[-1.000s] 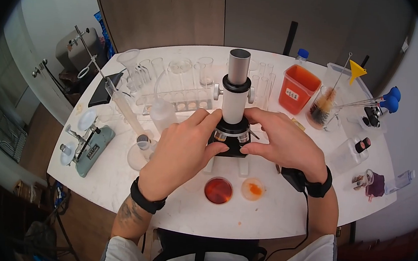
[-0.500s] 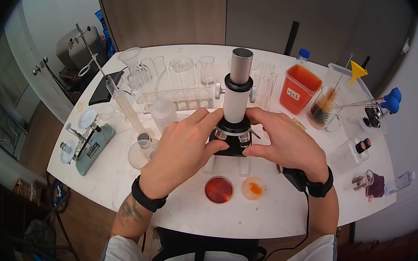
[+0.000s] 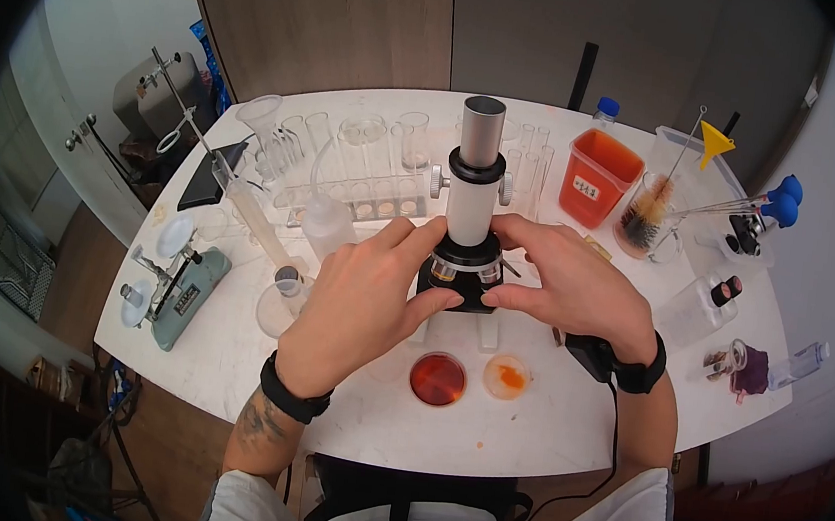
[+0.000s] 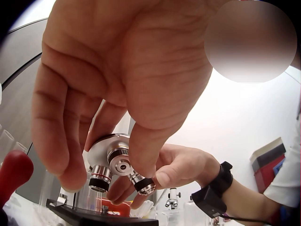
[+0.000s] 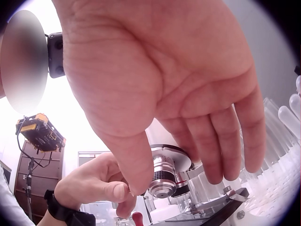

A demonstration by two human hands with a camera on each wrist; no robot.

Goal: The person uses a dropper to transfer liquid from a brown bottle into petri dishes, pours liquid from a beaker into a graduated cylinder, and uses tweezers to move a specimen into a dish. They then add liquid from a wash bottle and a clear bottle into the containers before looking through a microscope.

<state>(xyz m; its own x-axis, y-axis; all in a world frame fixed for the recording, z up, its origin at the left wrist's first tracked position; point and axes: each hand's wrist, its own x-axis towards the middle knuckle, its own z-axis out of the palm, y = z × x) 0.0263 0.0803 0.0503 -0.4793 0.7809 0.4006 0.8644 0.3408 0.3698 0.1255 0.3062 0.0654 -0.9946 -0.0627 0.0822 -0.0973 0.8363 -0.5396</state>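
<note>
A white and black microscope (image 3: 470,205) stands upright mid-table in the head view, with a hand on each side. My left hand (image 3: 359,290) holds the revolving nosepiece (image 4: 106,149) between thumb and index finger, the thumb (image 4: 146,150) right at an objective lens (image 4: 142,184). From the other side my right hand (image 3: 571,280) grips the same nosepiece, its index finger along the disc and its thumb (image 5: 134,165) beside an objective (image 5: 163,176). The other fingers hang loosely. In front of the microscope lie a petri dish of dark red material (image 3: 437,379) and another with an orange smear (image 3: 506,378).
Left of the microscope are a balance (image 3: 188,299), a leaning graduated cylinder (image 3: 251,219), a wash bottle (image 3: 326,227) and a test tube rack (image 3: 382,209). To the right stand an orange bin (image 3: 598,182), a beaker with brushes (image 3: 642,227) and a clear bottle (image 3: 697,305).
My left thumb has slid slightly right and down by the objectives. Both hands otherwise keep their places on the microscope, and the dishes lie where they were.
</note>
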